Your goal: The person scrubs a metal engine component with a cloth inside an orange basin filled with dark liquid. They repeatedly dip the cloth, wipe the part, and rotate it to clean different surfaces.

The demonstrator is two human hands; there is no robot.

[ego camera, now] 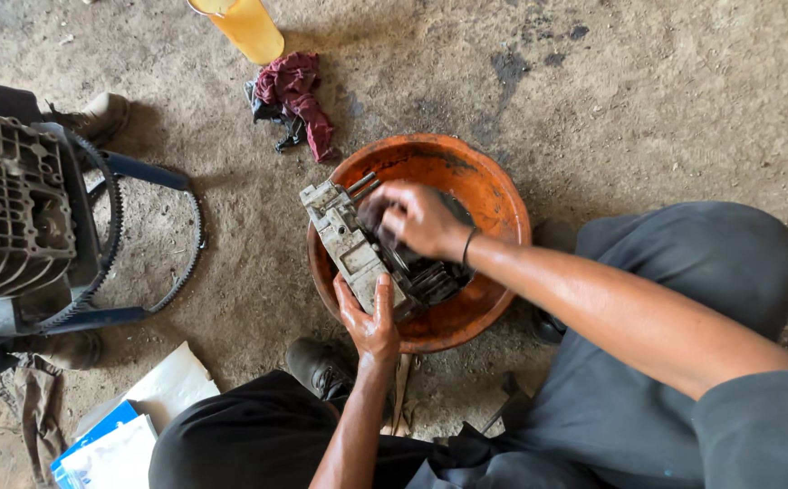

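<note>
We steady a grimy grey engine block [358, 249] tilted in the orange basin [494, 195] on the dirt floor. Our left hand [369, 321] grips its near edge; our right hand [417, 217] presses clenched fingers on top. It looks mid-cleaning: dark grime remains on the fins.
</note>
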